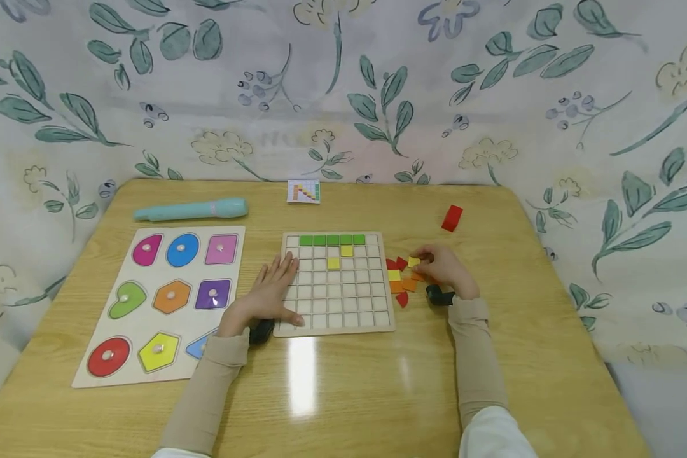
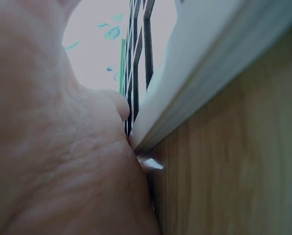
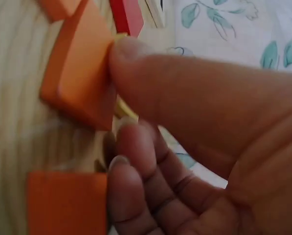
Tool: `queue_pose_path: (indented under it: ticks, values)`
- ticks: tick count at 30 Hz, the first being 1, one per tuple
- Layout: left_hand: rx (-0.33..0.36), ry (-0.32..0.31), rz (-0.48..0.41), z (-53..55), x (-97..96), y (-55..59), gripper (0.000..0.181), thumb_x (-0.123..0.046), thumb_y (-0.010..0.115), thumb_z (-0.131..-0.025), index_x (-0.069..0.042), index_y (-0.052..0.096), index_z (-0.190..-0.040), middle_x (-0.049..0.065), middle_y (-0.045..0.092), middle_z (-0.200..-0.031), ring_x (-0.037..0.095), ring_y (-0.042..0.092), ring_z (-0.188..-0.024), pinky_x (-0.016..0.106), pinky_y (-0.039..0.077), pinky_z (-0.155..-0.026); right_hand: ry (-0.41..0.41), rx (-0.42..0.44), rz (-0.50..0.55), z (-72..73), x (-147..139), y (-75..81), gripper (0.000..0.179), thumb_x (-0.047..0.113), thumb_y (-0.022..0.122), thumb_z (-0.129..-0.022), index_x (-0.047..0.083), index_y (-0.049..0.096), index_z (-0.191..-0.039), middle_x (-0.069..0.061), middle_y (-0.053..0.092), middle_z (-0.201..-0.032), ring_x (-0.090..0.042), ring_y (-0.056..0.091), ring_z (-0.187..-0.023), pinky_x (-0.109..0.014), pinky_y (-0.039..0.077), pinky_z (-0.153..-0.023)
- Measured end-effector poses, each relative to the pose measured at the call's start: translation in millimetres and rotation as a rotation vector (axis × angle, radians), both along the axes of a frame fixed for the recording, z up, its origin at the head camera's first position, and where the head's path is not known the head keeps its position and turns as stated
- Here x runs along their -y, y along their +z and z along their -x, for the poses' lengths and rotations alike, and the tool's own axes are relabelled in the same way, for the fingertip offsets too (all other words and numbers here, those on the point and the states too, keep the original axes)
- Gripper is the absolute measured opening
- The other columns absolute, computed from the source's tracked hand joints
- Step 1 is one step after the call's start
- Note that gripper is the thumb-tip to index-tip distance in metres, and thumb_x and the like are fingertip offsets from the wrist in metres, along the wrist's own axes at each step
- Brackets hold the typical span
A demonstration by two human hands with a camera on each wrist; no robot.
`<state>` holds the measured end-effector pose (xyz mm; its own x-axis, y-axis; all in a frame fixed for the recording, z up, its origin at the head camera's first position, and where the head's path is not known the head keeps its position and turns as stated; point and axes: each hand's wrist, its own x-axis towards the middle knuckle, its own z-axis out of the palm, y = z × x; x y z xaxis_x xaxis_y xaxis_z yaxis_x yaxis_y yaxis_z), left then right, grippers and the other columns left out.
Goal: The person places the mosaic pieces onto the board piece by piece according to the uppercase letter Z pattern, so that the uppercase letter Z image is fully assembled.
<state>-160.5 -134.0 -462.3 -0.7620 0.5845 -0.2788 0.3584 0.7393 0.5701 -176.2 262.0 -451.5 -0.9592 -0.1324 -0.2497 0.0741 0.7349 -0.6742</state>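
Observation:
My left hand [image 1: 268,294] rests with spread fingers on the left edge of a wooden grid board [image 1: 362,321]. Across the board's top row lies a line of green square tiles [image 1: 333,240]. Below them sit two yellow tiles [image 1: 346,250], stepping diagonally down to the left. Right of the board, my right hand [image 1: 443,267] pinches a yellow square tile [image 1: 414,261] between thumb and fingers. In the right wrist view that tile [image 3: 126,108] is mostly hidden behind the thumb and an orange block [image 3: 79,68]. Loose red, orange [image 1: 409,284] and yellow pieces lie beside this hand.
A shape puzzle board [image 1: 105,318] with knobbed pieces fills the table's left side, partly under my left forearm. Behind it lies a turquoise pen-shaped object [image 1: 189,210]. A small pattern card [image 1: 303,191] lies at the back; a red block [image 1: 451,218] is back right.

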Motion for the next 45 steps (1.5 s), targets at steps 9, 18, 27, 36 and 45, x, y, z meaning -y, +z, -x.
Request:
queue_pose_path:
  ticks: [9,18,27,36,45]
  values:
    - [-0.005,0.014,-0.001,1.0,4.8,0.1,0.132,-0.05,0.083,-0.066,0.001,-0.002,-0.154,0.019,-0.015,-0.161,0.04,-0.018,-0.148,0.059,-0.014,-0.117,-0.064,-0.011,-0.07,17.8,21.9,9.9,0.015,0.007,0.061,-0.092,-0.001,0.058,-0.104,-0.017,0.059,-0.103,-0.027,0.051,-0.089,-0.035,0.044,-0.078]
    - [-0.017,-0.006,0.003,3.2,2.1,0.9,0.133,-0.053,0.082,-0.066,0.001,-0.002,-0.154,0.02,-0.015,-0.161,0.041,-0.017,-0.148,0.06,-0.013,-0.117,-0.14,-0.207,0.112,22.8,69.6,14.5,0.015,0.009,0.06,-0.094,0.0,0.061,-0.107,-0.017,0.065,-0.103,-0.03,0.061,-0.093,-0.035,0.052,-0.08]
    - [-0.007,-0.015,0.023,4.9,1.0,0.7,0.133,-0.053,0.082,-0.067,0.0,-0.002,-0.154,0.019,-0.015,-0.161,0.04,-0.018,-0.148,0.06,-0.012,-0.118,0.089,-0.199,0.21,12.7,151.1,6.6,0.012,0.011,0.063,-0.093,0.004,0.066,-0.103,-0.012,0.07,-0.101,-0.021,0.063,-0.087,-0.026,0.051,-0.076]
    - [-0.021,-0.007,0.015,3.0,1.2,1.5,0.132,-0.053,0.082,-0.067,0.002,0.0,-0.154,0.021,-0.013,-0.162,0.041,-0.016,-0.148,0.061,-0.01,-0.118,0.212,-0.194,0.099,2.0,181.1,-8.7,0.006,0.01,0.066,-0.091,0.008,0.072,-0.093,-0.006,0.065,-0.089,-0.012,0.052,-0.076,-0.019,0.042,-0.066]
    - [-0.013,-0.008,-0.005,0.1,2.8,2.7,0.13,-0.05,0.083,-0.068,0.002,0.0,-0.154,0.021,-0.013,-0.161,0.042,-0.017,-0.147,0.061,-0.011,-0.117,0.242,-0.196,0.123,0.2,170.1,-3.7,0.012,0.015,0.064,-0.093,0.008,0.071,-0.1,-0.006,0.066,-0.096,-0.014,0.057,-0.081,-0.022,0.047,-0.072]
